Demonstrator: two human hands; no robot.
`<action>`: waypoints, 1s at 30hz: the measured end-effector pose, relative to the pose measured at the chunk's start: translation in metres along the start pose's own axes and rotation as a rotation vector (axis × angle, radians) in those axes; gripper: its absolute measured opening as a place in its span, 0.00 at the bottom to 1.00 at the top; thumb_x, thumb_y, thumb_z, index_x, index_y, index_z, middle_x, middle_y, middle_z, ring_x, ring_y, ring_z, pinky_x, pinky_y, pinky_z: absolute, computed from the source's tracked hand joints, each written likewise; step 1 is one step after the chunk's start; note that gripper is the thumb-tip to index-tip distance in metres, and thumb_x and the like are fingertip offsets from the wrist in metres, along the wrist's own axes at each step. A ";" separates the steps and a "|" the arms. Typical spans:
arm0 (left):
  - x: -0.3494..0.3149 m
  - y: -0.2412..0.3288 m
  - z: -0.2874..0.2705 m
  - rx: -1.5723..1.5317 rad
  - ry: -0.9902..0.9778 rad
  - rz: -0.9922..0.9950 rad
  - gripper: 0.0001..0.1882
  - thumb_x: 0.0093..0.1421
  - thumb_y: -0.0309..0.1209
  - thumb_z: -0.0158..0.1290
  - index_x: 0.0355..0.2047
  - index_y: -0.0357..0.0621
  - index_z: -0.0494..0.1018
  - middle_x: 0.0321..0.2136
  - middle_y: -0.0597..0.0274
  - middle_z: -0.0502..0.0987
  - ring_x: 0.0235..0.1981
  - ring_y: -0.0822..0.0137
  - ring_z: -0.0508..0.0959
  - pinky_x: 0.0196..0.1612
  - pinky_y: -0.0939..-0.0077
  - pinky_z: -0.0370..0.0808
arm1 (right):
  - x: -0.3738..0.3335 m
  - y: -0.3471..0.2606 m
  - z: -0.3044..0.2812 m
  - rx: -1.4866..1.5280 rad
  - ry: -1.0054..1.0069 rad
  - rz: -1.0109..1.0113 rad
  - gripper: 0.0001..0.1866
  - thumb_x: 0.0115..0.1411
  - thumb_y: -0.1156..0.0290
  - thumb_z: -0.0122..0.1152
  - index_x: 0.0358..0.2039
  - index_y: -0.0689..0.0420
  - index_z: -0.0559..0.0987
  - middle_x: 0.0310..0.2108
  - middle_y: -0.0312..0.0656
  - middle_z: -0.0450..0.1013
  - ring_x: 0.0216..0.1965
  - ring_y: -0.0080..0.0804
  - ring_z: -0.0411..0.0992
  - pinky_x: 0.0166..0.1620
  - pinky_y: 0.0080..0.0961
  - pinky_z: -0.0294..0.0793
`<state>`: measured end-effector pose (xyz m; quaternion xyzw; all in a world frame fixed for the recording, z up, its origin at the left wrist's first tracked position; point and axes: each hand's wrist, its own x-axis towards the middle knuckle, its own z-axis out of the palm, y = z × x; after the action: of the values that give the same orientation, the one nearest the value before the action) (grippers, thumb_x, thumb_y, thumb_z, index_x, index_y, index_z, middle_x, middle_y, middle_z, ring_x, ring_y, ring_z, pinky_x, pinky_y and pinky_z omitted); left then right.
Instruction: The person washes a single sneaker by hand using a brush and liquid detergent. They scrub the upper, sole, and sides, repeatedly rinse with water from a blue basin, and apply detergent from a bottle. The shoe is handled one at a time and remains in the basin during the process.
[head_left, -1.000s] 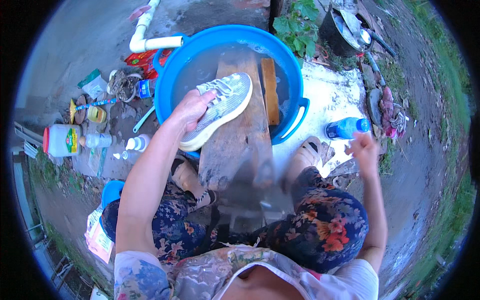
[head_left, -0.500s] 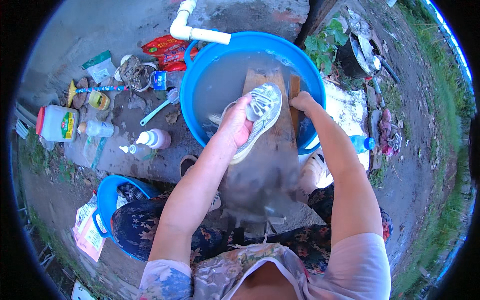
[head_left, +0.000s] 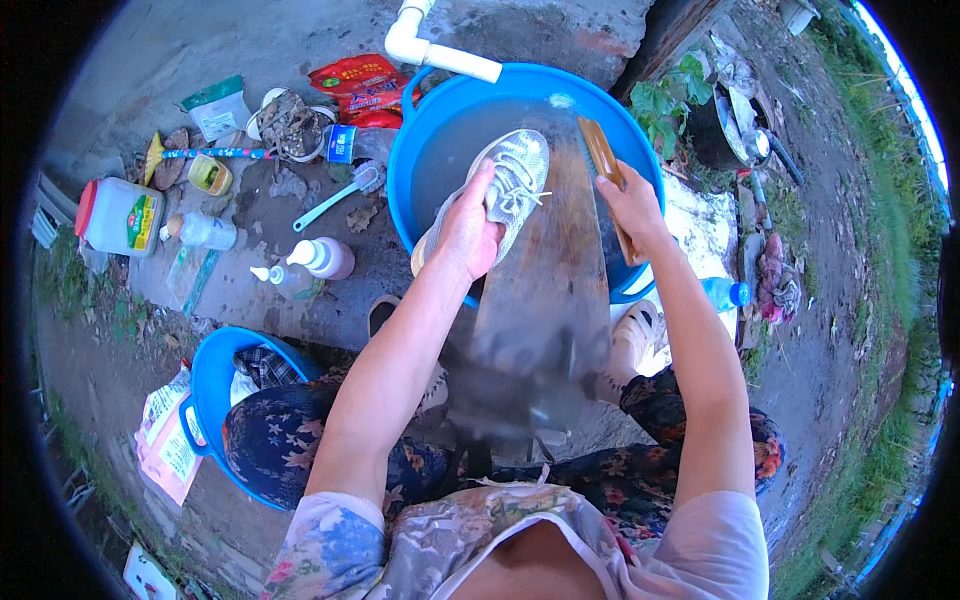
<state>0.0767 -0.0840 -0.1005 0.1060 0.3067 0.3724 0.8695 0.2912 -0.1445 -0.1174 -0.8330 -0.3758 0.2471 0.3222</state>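
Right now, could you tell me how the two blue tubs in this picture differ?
The large blue basin stands ahead of the person by the white pipe; the small blue tub sits beside their left knee. The large blue basin holds water, with a wooden washboard leaning into it; the small blue tub holds dark cloth. The left hand holds a grey sneaker over the large blue basin; nothing touches the small blue tub. Both are round blue plastic.

Wet, dark wooden board (head_left: 545, 300), woven mesh-cloth shoe (head_left: 505, 190) (laces too), glossy plastic basin (head_left: 410, 170).
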 end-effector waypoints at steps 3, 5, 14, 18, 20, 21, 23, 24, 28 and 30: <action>0.011 -0.008 -0.020 0.185 0.094 0.011 0.15 0.61 0.27 0.43 0.47 0.33 0.67 0.40 0.54 0.75 0.42 0.64 0.76 0.48 0.67 0.73 | -0.037 -0.016 0.011 0.031 -0.055 -0.115 0.32 0.58 0.57 0.54 0.56 0.65 0.64 0.51 0.58 0.67 0.54 0.50 0.66 0.55 0.33 0.64; 0.010 -0.010 -0.020 0.280 0.096 -0.007 0.12 0.60 0.24 0.42 0.41 0.29 0.69 0.38 0.53 0.76 0.37 0.62 0.78 0.44 0.66 0.75 | -0.049 -0.027 0.022 -0.024 -0.074 -0.187 0.32 0.57 0.58 0.54 0.57 0.63 0.62 0.49 0.60 0.68 0.51 0.54 0.67 0.52 0.38 0.66; 0.014 -0.045 -0.033 0.723 0.203 0.059 0.08 0.59 0.25 0.42 0.33 0.32 0.69 0.29 0.57 0.74 0.29 0.68 0.74 0.32 0.73 0.72 | -0.078 -0.030 0.033 -0.240 -0.098 -0.357 0.31 0.55 0.63 0.58 0.59 0.58 0.62 0.38 0.59 0.73 0.40 0.54 0.73 0.43 0.42 0.72; 0.018 -0.040 -0.031 0.690 0.109 0.059 0.08 0.57 0.25 0.45 0.35 0.34 0.69 0.30 0.58 0.74 0.31 0.67 0.75 0.34 0.73 0.72 | -0.049 -0.031 0.040 -0.255 0.017 -0.300 0.32 0.55 0.61 0.57 0.59 0.57 0.62 0.34 0.59 0.74 0.37 0.54 0.74 0.42 0.44 0.73; 0.020 -0.036 -0.036 0.530 0.086 0.047 0.10 0.58 0.27 0.45 0.38 0.35 0.69 0.32 0.58 0.75 0.34 0.65 0.75 0.38 0.72 0.72 | -0.052 -0.036 0.051 -0.231 0.013 -0.237 0.32 0.55 0.60 0.57 0.59 0.57 0.62 0.34 0.59 0.74 0.37 0.54 0.74 0.43 0.44 0.72; 0.019 -0.032 -0.033 0.429 0.092 0.039 0.11 0.58 0.28 0.44 0.40 0.36 0.69 0.34 0.58 0.75 0.37 0.64 0.75 0.41 0.71 0.72 | -0.062 -0.038 0.051 -0.190 -0.038 -0.274 0.32 0.55 0.60 0.57 0.59 0.57 0.62 0.35 0.58 0.75 0.38 0.54 0.74 0.44 0.44 0.72; 0.012 -0.016 -0.010 0.167 0.071 -0.001 0.16 0.63 0.35 0.42 0.46 0.38 0.68 0.42 0.57 0.75 0.44 0.61 0.74 0.51 0.65 0.69 | -0.078 -0.034 0.047 -0.210 -0.085 -0.315 0.32 0.55 0.61 0.56 0.59 0.57 0.62 0.36 0.57 0.75 0.38 0.53 0.74 0.43 0.44 0.73; 0.012 -0.017 -0.010 0.168 0.095 0.011 0.17 0.64 0.36 0.42 0.47 0.39 0.67 0.43 0.57 0.74 0.45 0.61 0.74 0.51 0.65 0.69 | -0.082 -0.032 0.042 -0.226 -0.112 -0.337 0.31 0.55 0.61 0.56 0.59 0.57 0.62 0.37 0.57 0.75 0.38 0.53 0.74 0.43 0.44 0.73; 0.015 -0.026 -0.013 0.258 0.094 0.078 0.19 0.67 0.40 0.39 0.51 0.40 0.64 0.47 0.56 0.72 0.46 0.60 0.73 0.53 0.63 0.68 | -0.042 -0.037 0.035 -0.236 -0.029 -0.249 0.30 0.57 0.61 0.55 0.58 0.56 0.62 0.38 0.56 0.74 0.40 0.51 0.74 0.42 0.44 0.74; 0.024 -0.031 -0.027 0.306 0.097 0.131 0.19 0.67 0.40 0.39 0.51 0.39 0.64 0.47 0.55 0.71 0.48 0.60 0.72 0.54 0.62 0.67 | -0.042 -0.040 0.051 -0.309 -0.048 -0.265 0.29 0.57 0.62 0.54 0.58 0.56 0.61 0.37 0.55 0.75 0.39 0.51 0.75 0.42 0.44 0.74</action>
<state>0.0916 -0.0900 -0.1454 0.2388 0.3937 0.3817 0.8014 0.2137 -0.1393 -0.1153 -0.8097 -0.5229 0.1620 0.2113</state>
